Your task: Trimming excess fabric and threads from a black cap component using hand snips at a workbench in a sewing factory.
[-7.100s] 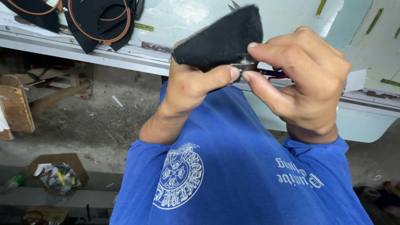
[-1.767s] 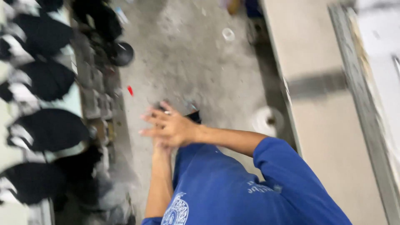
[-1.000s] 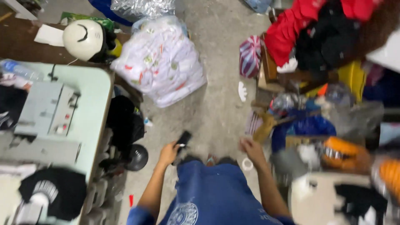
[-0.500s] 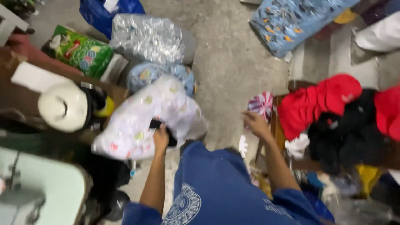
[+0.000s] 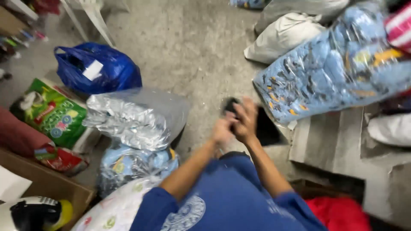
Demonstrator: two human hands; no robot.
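Both my hands are brought together in front of my chest, above the concrete floor (image 5: 192, 51). A small black piece of material (image 5: 230, 105) sticks out above my fingers. My left hand (image 5: 222, 130) closes around its lower side. My right hand (image 5: 247, 122) lies over it with fingers spread on top. The picture is blurred, so the exact grip of each finger is unclear. My blue printed shirt (image 5: 227, 201) fills the bottom of the view.
A silver plastic bag (image 5: 132, 117), a blue bag (image 5: 96, 68) and a green printed sack (image 5: 53, 113) lie at left. A large blue patterned bundle (image 5: 329, 79) and white sacks (image 5: 284, 36) sit at right, above a grey step (image 5: 338, 145). Red cloth (image 5: 338, 214) lies at bottom right.
My hands were apart half a second ago, the left holding the black piece; now they meet on it. The view has swung across the room over bags and bundles.
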